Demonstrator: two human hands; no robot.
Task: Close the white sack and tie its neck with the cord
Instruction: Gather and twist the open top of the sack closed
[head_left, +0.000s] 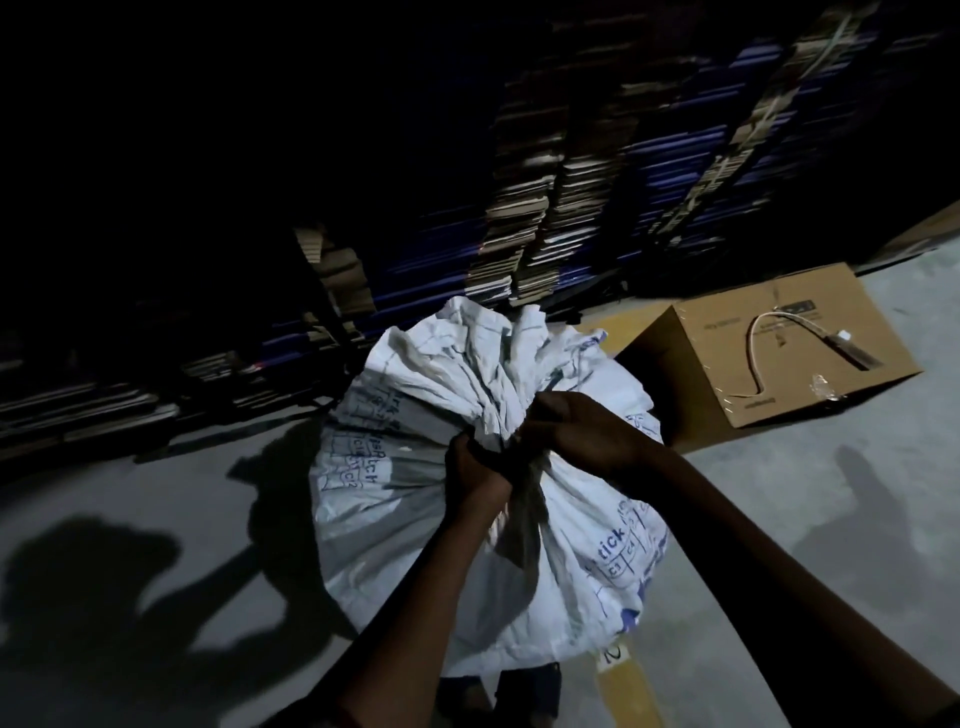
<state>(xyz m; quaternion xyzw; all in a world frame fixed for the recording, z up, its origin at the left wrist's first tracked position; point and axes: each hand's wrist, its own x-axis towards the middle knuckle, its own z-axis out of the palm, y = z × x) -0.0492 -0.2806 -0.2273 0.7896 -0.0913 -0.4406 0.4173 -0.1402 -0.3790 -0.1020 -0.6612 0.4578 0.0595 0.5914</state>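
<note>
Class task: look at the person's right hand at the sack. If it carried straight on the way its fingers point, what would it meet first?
The right hand reaches leftward across the gathered neck of the white sack. Going on, it would probably meet the left hand, which grips the same neck just beyond. Depth is unclear here.

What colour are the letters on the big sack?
Blue letters on the white sack, clearest in the head view near its lower right side.
</note>
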